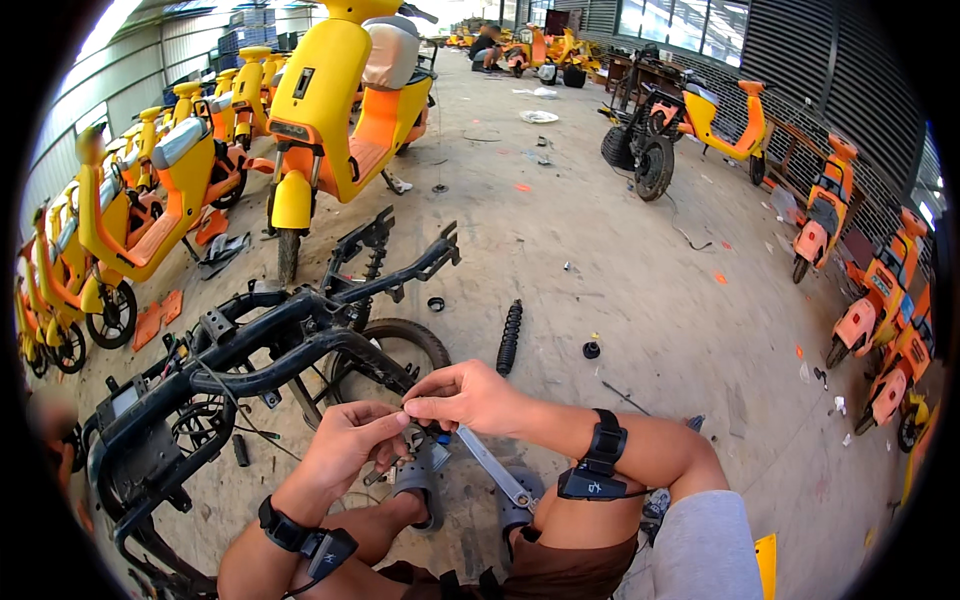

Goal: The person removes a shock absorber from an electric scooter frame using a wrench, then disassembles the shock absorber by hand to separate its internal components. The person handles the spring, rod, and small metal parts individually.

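Bent over a black scooter frame [250, 340], I hold my hands close together in front of my knees. My left hand [352, 438] is closed, its thumb and forefinger pinched near the right fingertips. My right hand [468, 398] pinches there too; whatever lies between the fingertips is too small to make out. A silver wrench [490, 465] slants down from my right hand's curled fingers, its ring end above my shoe. Below the left hand is a metal piece, partly hidden. The wheel [425, 340] is just beyond my hands.
A black coil shock absorber [510, 338] and a small black part [591, 350] lie on the concrete ahead. A yellow scooter [325, 100] stands beyond the frame, with rows of scooters left. More orange scooters [870, 300] line the right wall. A person [487, 50] crouches far back.
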`<state>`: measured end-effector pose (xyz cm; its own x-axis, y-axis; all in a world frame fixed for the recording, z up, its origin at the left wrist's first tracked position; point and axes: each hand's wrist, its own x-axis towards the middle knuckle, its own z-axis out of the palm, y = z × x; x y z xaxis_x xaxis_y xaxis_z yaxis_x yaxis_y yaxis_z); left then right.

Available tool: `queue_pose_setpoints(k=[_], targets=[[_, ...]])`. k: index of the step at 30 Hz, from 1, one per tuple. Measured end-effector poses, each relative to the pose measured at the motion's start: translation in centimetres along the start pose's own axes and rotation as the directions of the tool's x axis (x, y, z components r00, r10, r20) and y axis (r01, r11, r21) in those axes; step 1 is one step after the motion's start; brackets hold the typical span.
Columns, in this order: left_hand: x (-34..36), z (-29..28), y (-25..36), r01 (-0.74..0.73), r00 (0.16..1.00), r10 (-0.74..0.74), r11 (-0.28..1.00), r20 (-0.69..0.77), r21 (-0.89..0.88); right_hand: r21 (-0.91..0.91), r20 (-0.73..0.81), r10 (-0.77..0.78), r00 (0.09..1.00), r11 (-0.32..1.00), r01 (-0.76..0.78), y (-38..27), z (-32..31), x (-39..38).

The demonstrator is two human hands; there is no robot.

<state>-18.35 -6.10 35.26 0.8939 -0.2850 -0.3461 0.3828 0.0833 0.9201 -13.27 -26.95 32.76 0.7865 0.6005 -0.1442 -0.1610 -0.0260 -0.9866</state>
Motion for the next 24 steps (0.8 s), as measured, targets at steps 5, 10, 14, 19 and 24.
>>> queue_pose_setpoints(k=[5,10,14,19,24], targets=[[0.3,-0.5,-0.4,0.029,0.998,-0.027,0.999,0.065,-0.03,-0.005,-0.012,-0.086,0.996,0.996,0.086,0.3,0.3,0.1],[0.0,-0.3,-0.1,0.075,0.989,-0.066,0.995,0.13,-0.063,-0.008,0.001,-0.118,0.993,0.993,0.118,0.5,0.0,0.1],[0.1,-0.6,-0.5,0.048,0.993,-0.045,0.999,0.108,-0.025,-0.059,0.016,-0.043,0.999,0.997,0.044,0.0,0.2,0.1],[0.0,-0.7,-0.5,0.036,0.996,-0.035,0.999,0.088,-0.005,-0.151,0.011,0.053,0.999,0.987,-0.051,-1.0,0.6,-0.1],[0.4,-0.7,-0.8,0.044,0.994,-0.041,0.999,0.101,-0.023,-0.189,-0.026,0.013,1.0,0.982,-0.017,-0.7,0.4,-0.2]])
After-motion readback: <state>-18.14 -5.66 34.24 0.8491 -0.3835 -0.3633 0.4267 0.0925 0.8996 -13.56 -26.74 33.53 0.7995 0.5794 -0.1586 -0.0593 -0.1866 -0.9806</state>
